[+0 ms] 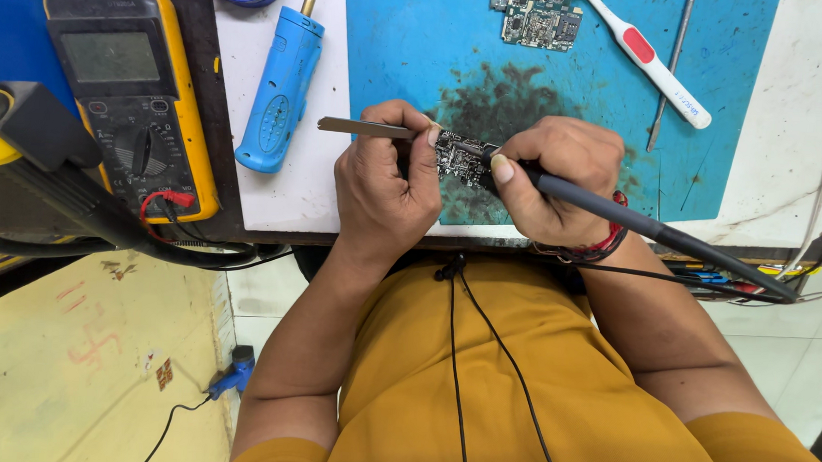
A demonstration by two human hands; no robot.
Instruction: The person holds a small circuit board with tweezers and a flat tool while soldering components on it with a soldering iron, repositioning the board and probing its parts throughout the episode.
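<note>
- My left hand (385,188) is clenched round flat metal tweezers (365,127), whose tips seem to pin the small circuit board (460,159) so it can't slide.
- My right hand (552,177) grips the soldering iron (615,210) pen-style, tip on that board (for fine control).
- The board rests on the blue work mat (419,47), near the bench's front edge.

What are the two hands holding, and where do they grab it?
The left hand pinches flat metal tweezers near their tip. The right hand grips a black pen-shaped soldering iron low on its handle.
</note>
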